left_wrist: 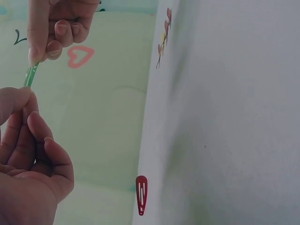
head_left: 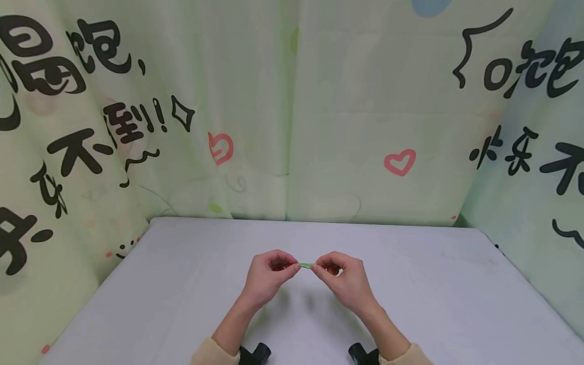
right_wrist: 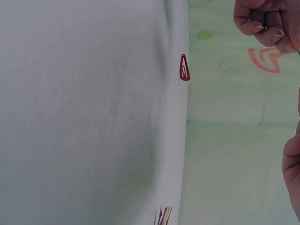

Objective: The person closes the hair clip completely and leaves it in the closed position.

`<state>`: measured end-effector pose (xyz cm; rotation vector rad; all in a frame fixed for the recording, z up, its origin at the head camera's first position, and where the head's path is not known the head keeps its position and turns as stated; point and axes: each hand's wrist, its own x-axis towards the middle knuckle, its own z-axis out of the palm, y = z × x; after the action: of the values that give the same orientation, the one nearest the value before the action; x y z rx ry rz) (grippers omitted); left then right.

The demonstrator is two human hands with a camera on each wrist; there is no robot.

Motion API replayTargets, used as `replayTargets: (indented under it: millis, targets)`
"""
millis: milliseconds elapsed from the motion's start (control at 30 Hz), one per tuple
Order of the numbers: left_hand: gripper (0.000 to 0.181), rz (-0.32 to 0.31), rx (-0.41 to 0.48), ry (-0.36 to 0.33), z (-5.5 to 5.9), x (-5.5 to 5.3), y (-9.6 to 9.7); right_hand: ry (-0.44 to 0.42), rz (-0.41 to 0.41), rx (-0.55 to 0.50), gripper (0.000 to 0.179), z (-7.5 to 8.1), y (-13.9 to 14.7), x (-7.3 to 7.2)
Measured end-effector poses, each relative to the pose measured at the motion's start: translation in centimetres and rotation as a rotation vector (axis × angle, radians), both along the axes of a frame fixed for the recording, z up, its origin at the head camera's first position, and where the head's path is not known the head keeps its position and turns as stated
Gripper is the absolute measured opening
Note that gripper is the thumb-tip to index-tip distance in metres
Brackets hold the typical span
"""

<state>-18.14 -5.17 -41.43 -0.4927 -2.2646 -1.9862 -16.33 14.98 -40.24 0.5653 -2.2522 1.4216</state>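
A slim, shiny green strip spans the short gap between my hands, held level above the white table. My left hand pinches one end between thumb and forefinger. At the other end, my right hand pinches it the same way. In the left wrist view the green strip shows as a narrow length, its ends hidden under the fingertips. The right wrist view has the left hand at top right, while the right hand is mostly cut off by the frame.
A red snap hair clip lies on the white table near its edge in both wrist views. Thin sticks with reddish and yellow ends lie farther along. A printed curtain surrounds the table's back and sides.
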Motion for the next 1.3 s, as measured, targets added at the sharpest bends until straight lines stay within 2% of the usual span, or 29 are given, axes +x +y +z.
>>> replayTargets:
  millis: [367,533,767,867,1033,1300]
  targets:
    - [0.007,0.062,-0.039,-0.010,-0.1,0.0,0.4,0.001,-0.049,-0.006,0.013,-0.5,-0.3,-0.2]
    - [0.009,0.065,-0.033,-0.014,-0.2,0.0,0.5,0.077,-0.039,0.015,0.020,-0.9,-0.3,-0.6]
    - [0.011,0.067,0.005,-0.033,0.0,0.1,0.6,0.192,0.015,0.069,0.031,-1.4,-0.2,-0.8]
    - [0.011,0.069,0.010,-0.040,0.0,0.1,0.6,0.228,0.010,0.104,0.032,-1.5,-0.2,-0.9]
    - [0.012,0.051,0.009,-0.048,-0.2,-0.1,0.6,0.267,-0.017,0.155,0.032,-1.5,-0.1,-0.9]
    - [0.014,0.010,-0.006,-0.033,-0.1,-0.2,0.2,0.250,-0.021,0.163,0.031,-1.3,0.2,-1.0]
